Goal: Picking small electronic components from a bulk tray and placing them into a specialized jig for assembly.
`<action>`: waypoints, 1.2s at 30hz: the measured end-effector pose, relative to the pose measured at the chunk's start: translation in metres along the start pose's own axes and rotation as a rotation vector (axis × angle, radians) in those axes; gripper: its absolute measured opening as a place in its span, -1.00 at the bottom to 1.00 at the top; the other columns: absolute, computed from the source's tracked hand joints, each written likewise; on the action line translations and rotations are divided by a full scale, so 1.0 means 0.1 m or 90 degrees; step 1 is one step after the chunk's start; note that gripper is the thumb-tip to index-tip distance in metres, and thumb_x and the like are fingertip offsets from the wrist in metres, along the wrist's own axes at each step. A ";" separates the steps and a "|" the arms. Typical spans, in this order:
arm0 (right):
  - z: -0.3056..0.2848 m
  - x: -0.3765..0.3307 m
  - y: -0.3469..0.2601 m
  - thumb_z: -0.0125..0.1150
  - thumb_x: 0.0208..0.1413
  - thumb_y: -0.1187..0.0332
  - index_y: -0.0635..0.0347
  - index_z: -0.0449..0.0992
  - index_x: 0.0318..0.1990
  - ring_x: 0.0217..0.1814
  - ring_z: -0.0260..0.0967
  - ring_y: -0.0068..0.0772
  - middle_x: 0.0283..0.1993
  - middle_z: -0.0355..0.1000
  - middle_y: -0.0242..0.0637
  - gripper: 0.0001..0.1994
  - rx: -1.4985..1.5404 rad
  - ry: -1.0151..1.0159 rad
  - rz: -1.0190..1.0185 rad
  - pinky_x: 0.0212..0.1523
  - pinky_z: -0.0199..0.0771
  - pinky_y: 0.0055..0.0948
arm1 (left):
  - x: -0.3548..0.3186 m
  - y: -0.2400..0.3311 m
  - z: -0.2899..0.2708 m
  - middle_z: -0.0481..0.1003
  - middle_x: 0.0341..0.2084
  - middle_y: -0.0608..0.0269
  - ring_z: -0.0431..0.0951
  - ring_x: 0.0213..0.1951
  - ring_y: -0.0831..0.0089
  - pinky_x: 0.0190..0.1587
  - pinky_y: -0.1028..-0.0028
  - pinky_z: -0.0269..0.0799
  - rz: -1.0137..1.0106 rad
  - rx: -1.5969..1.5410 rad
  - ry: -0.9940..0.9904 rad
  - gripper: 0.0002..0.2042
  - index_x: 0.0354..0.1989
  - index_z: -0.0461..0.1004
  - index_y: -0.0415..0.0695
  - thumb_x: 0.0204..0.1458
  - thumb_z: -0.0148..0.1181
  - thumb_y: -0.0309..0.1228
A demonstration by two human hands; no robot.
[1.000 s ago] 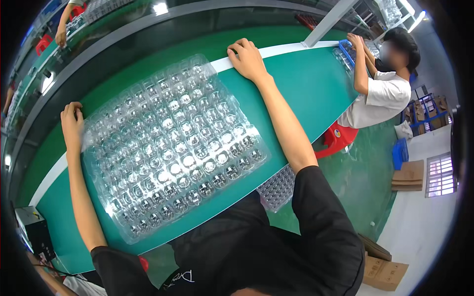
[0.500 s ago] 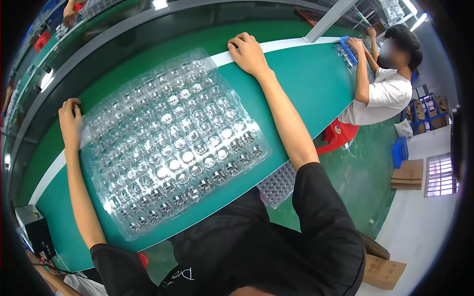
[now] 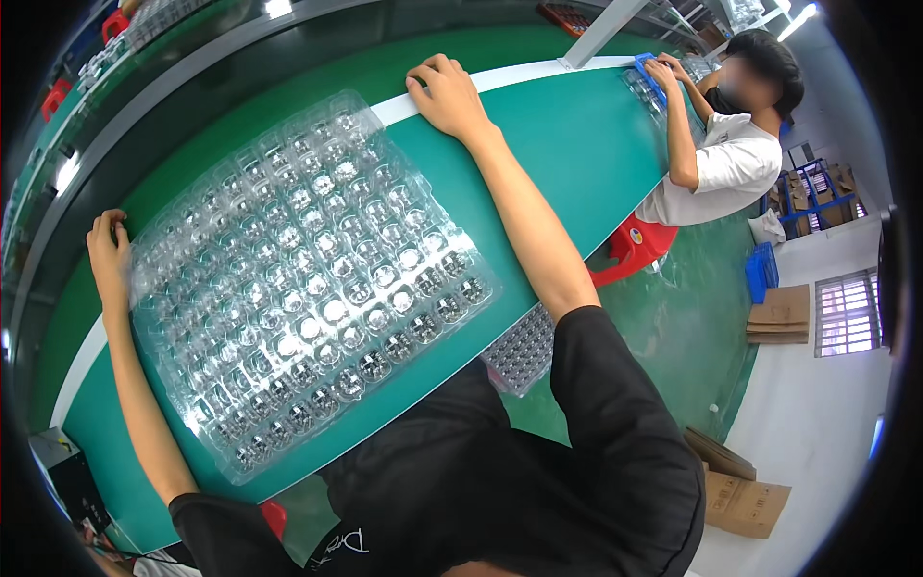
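A wide clear plastic tray [image 3: 444, 192] lies in front of me, with rows of round pockets holding small shiny metallic-looking parts [image 3: 373, 364]. Glare hides what sits in many pockets. My left hand [image 3: 109, 252] rests by the far table edge, close beside the tray's left side; its thumb and fingers are apart and hold nothing visible. Beyond the tray's far right corner, my right hand [image 3: 447, 96] lies on the white table edge, fingers loosely bent and spread, with nothing in them. Whether the left palm touches the tray I cannot tell.
The green table [image 3: 567, 144] has a white border and a grey post [image 3: 601, 34]. At right, a co-worker [image 3: 721, 159] on a red stool [image 3: 639, 245] handles a blue-edged tray [image 3: 650, 77]. Another pocketed tray [image 3: 522, 351] sits below the table edge. A black box [image 3: 67, 476] stands left.
The whole view has shifted, so table, tray and co-worker appear farther left. Both my hands keep about the same places beside the tray.
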State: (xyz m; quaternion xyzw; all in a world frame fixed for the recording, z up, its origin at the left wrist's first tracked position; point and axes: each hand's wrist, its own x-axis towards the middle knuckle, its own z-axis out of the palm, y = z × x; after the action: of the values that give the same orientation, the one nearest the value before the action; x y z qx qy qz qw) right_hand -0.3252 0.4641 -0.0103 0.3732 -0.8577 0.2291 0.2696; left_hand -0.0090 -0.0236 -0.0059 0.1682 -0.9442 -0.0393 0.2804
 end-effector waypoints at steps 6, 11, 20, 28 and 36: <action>-0.04 0.03 0.00 0.15 0.22 0.24 0.13 0.65 -0.15 0.03 0.39 -0.09 -0.05 0.45 -0.18 -0.77 -0.008 -0.020 0.002 0.07 0.40 -0.15 | 0.01 0.01 -0.01 0.51 -0.21 0.11 0.46 -0.10 0.09 0.02 0.23 0.35 0.006 -0.010 0.003 -0.85 -0.12 0.47 -0.19 0.24 -0.01 -0.47; -0.05 0.02 -0.01 0.15 0.22 0.23 0.13 0.65 -0.15 0.02 0.39 -0.09 -0.05 0.45 -0.18 -0.77 -0.011 -0.037 0.018 0.07 0.40 -0.15 | 0.01 0.02 0.01 0.51 -0.21 0.10 0.47 -0.12 0.08 0.01 0.23 0.35 0.003 -0.008 0.008 -0.85 -0.12 0.47 -0.20 0.23 0.00 -0.48; 0.00 0.02 0.01 0.16 0.18 0.24 0.13 0.66 -0.21 0.00 0.40 -0.11 -0.10 0.46 -0.20 -0.78 -0.008 -0.001 -0.001 0.02 0.41 -0.14 | 0.00 -0.01 0.03 0.50 -0.21 0.10 0.45 -0.12 0.09 0.00 0.23 0.35 0.003 -0.008 0.014 -0.86 -0.13 0.47 -0.19 0.23 0.00 -0.48; 0.00 0.02 0.03 0.17 0.18 0.24 0.12 0.66 -0.22 -0.02 0.40 -0.11 -0.10 0.45 -0.20 -0.79 -0.003 0.004 -0.003 0.00 0.41 -0.14 | 0.01 0.02 0.02 0.49 -0.22 0.11 0.44 -0.12 0.10 0.00 0.24 0.35 -0.005 -0.009 0.017 -0.86 -0.13 0.46 -0.19 0.22 0.01 -0.48; -0.01 0.01 0.01 0.17 0.17 0.24 0.11 0.67 -0.22 0.00 0.40 -0.10 -0.10 0.45 -0.20 -0.79 -0.003 0.001 0.005 0.02 0.41 -0.15 | 0.00 0.03 0.01 0.50 -0.21 0.11 0.45 -0.12 0.09 0.00 0.23 0.36 -0.001 -0.009 0.022 -0.86 -0.13 0.47 -0.20 0.20 0.01 -0.50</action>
State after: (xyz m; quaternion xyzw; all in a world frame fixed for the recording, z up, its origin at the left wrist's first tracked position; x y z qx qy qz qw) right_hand -0.3267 0.4649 -0.0094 0.3693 -0.8592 0.2287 0.2704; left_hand -0.0106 -0.0206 -0.0065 0.1673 -0.9388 -0.0436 0.2979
